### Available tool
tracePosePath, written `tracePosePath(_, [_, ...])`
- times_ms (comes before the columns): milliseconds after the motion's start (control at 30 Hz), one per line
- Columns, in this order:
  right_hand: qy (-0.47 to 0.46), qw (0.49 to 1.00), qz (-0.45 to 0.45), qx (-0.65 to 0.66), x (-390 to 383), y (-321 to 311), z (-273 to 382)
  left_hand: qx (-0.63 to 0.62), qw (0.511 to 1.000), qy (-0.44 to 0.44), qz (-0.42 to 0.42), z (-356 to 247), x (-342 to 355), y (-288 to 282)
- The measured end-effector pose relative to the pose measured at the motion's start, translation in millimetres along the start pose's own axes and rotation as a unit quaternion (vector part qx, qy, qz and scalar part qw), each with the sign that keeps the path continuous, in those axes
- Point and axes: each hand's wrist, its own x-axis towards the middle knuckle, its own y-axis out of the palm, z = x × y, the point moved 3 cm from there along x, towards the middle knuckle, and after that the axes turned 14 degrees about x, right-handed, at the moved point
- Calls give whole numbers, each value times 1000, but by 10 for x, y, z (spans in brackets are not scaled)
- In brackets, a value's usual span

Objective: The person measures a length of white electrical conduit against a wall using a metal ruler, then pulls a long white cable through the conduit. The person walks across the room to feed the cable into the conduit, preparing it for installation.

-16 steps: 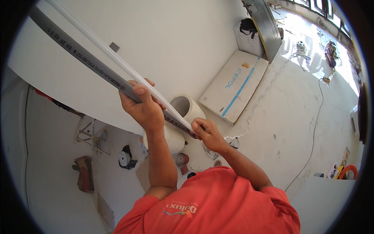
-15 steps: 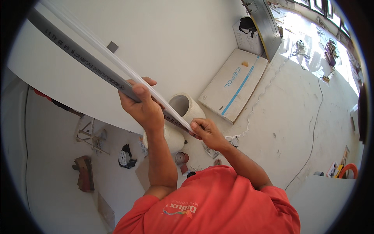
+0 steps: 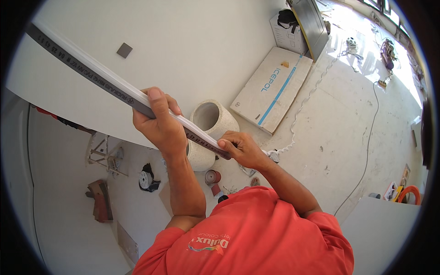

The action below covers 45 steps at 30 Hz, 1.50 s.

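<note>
Head view, left hand and right hand grips unchanged, clamped on grey conduit

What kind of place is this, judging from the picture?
Probably a room under renovation or construction: a dusty floor with loose cables, a flat cardboard box, and both hands holding a long grey strip.

Left hand raised, fist clenched; right hand lower, fingers pinched.
</note>
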Motion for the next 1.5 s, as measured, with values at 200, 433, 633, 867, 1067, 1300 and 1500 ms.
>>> tracePosePath(200, [82,994,62,-31,-62,-148,-81,-47,998,-18,35,3,-87,74])
tracePosePath(433, [128,989,75,-21,3,-288,-61,-139,983,-89,79,95,-200,155])
tracePosePath(633, [122,991,46,14,-139,-262,-376,-180,977,-68,91,220,-298,63])
tracePosePath(867, [70,997,-44,-10,-240,-370,-214,-188,974,-88,88,318,-315,167])
tracePosePath(1067, [35,995,-50,-79,-333,-403,-385,-191,973,-87,99,335,-406,210])
tracePosePath(1300, [-22,989,-58,-136,-414,-305,-362,-162,977,-97,94,381,-513,197])
tracePosePath(1500, [-114,967,-87,-210,-354,-80,-87,-184,973,-106,93,365,-409,155])
